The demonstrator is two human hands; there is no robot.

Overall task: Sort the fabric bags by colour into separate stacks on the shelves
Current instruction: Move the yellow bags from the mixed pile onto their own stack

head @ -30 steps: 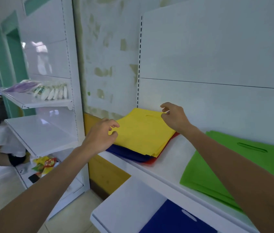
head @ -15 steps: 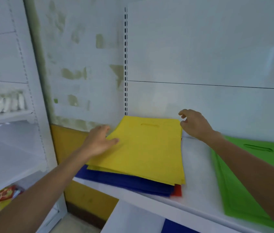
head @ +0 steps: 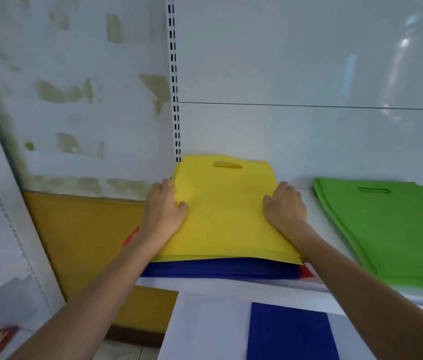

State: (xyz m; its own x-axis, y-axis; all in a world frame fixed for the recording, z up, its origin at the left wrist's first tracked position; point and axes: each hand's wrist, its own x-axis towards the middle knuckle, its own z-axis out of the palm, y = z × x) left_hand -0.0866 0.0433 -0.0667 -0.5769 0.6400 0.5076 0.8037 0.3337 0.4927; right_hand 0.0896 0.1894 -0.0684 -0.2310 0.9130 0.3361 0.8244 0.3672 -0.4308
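Yellow matte rectangular bags (head: 226, 211) sit gripped edgewise by the left hand (head: 164, 209) and right hand (head: 284, 206).

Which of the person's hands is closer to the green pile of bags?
Right. The right hand grips the yellow bags on the side facing the green pile; the left hand holds their opposite side, farther away.

Looks matt and softly fibrous, like non-woven cloth, on the yellow bags (head: 226, 216), green bags (head: 397, 229) and blue bags (head: 218, 270). Gleams smooth and glossy on the white shelf back panel (head: 309, 61). Shows rough, patchy, peeling paint on the wall (head: 75, 87).
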